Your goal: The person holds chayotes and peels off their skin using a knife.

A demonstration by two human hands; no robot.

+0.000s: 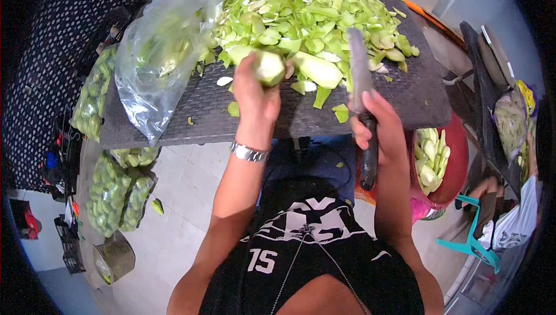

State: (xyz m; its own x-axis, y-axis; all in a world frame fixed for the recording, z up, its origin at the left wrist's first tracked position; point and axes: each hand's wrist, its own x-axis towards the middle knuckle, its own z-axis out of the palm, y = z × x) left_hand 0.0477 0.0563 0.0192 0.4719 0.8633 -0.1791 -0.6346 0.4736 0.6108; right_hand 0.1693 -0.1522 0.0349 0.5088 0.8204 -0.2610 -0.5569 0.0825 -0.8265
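Observation:
My left hand (255,92) grips a partly peeled pale green fruit (269,68) that looks like an unripe mango, its cut whitish end facing right. A knife (362,77) is in my right hand (379,125), fingers around its black handle and blade pointing away from me. The blade stands apart from the fruit. Between the two hands, a longer peeled fruit (317,70) lies on the dark woven tabletop (202,109). Behind them spreads a large heap of green peels and pieces (313,11).
A clear plastic bag (156,77) rests at the table's left. Bags of green fruit (107,190) and a square tin (114,257) stand on the floor at left. Right of me, a red tub (457,158) holds peeled pieces (430,161). Another person's arm (486,193) shows at far right.

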